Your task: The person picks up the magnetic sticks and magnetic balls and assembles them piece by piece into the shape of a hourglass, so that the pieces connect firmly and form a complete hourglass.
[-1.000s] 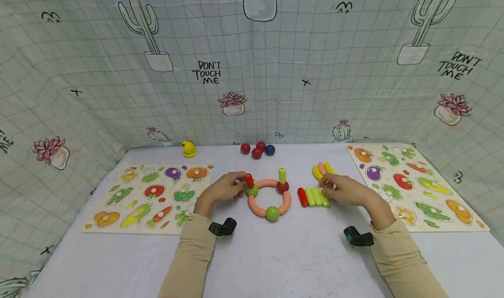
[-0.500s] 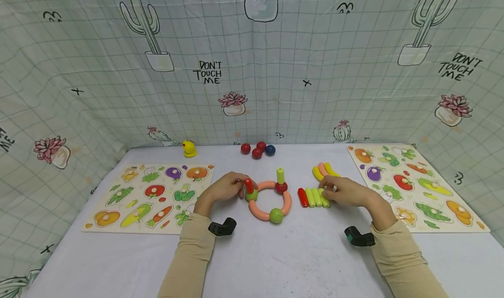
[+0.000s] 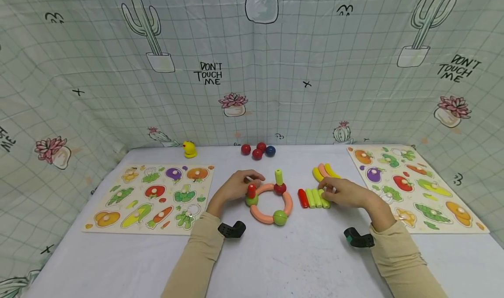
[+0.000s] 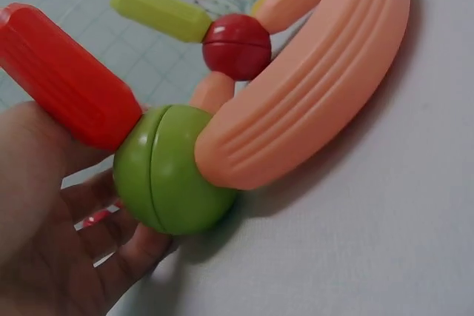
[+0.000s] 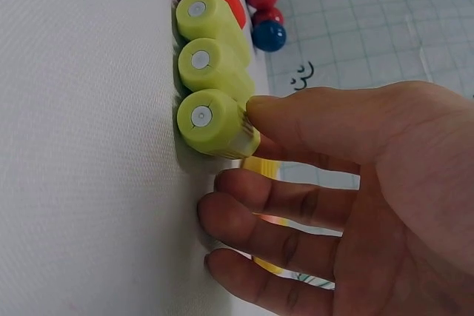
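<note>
A ring of curved pink magnetic rods (image 3: 260, 216) joined by balls lies mid-table. At its left, a green ball (image 4: 174, 172) bears a red magnetic stick (image 4: 67, 72). A light-green stick (image 3: 278, 177) stands on the ring's red ball (image 4: 237, 46); another green ball (image 3: 280, 218) is at the front. My left hand (image 3: 238, 185) is around the left ball's far side, fingers loosely bent, partly hidden; contact is unclear. My right hand (image 3: 348, 192) pinches the end light-green magnetic stick (image 5: 211, 120) of a row, thumb on its side, index finger partly hidden behind.
The row includes a red stick (image 3: 302, 198). Yellow and pink curved rods (image 3: 323, 171) lie beyond my right hand. Red balls (image 3: 257, 154) and a blue ball (image 3: 270, 151) sit at the back, with a yellow duck (image 3: 190, 149). Puzzle boards (image 3: 138, 226) (image 3: 427, 188) flank the space.
The ring has turned a little, its front green ball shifting right and nearer. My left hand has moved slightly right and its fingers have lifted higher. The right hand stays at the row.
</note>
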